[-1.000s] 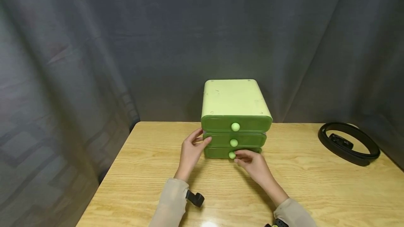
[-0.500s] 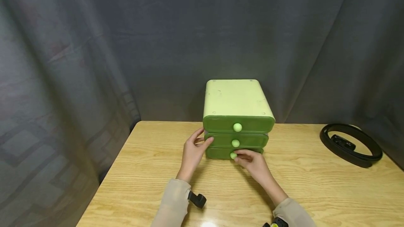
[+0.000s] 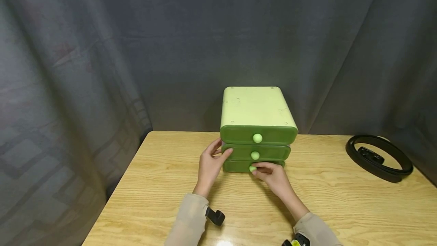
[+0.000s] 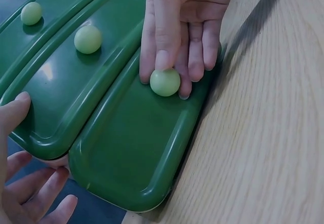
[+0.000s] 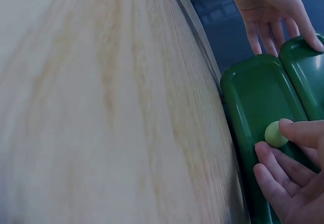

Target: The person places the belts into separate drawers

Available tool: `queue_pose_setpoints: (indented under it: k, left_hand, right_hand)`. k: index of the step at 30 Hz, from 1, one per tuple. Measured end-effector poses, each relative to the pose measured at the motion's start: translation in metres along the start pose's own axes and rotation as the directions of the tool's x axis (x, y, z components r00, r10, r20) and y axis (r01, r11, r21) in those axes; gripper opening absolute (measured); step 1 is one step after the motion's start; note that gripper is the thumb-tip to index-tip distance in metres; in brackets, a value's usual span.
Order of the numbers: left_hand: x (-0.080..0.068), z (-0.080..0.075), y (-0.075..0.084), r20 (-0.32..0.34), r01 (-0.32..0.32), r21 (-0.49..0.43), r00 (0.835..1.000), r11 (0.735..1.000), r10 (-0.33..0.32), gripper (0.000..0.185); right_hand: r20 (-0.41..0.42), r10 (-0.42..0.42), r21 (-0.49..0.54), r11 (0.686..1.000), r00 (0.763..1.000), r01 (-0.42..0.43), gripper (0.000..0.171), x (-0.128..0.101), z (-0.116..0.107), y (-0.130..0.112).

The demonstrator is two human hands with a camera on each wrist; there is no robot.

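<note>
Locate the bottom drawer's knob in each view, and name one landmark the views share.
Head: bottom knob sits low centre, against the right hand.
Left wrist: upper centre, pinched by the fingers.
Right wrist: right edge, lower half, by the thumb.
Shared landmark: the dark green bottom drawer front.

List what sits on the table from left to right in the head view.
left hand → green drawer unit → black belt
</note>
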State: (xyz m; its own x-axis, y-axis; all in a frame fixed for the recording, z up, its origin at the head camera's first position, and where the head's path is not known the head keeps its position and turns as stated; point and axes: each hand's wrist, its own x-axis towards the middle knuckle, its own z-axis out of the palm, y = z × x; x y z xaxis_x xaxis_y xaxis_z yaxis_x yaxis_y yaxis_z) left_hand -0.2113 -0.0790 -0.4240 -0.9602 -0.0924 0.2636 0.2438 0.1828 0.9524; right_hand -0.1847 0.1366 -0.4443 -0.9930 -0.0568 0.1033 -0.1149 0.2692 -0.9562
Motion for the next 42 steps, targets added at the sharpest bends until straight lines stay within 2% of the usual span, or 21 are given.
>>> queue_pose_setpoints:
  k: [7,22,31,42]
  left_hand:
    - [-0.0007,0.0017,-0.0001,-0.025,0.010,0.000,1.000,1.000,-0.010,0.059]
    - [0.0009,0.0039,-0.0012,-0.063,0.005,-0.012,0.998,1.000,-0.005,0.057]
    - [0.0006,0.0063,-0.0006,-0.089,0.023,-0.026,0.996,0.999,-0.025,0.058]
    - [0.0006,0.0072,-0.0011,-0.102,0.016,-0.021,0.995,1.000,-0.018,0.057]
  right_hand:
    - [-0.026,0.020,-0.056,0.998,0.999,-0.021,0.021,0.0037,0.0007,0.0033]
    - [-0.031,0.023,-0.071,0.997,0.999,-0.025,0.019,0.0061,0.0001,0.0035]
    - [-0.041,0.011,-0.067,0.998,0.999,-0.014,0.019,0.0051,-0.0002,0.0037]
    - [-0.073,0.004,-0.099,0.995,0.997,-0.012,0.017,0.0055,0.0021,0.0051]
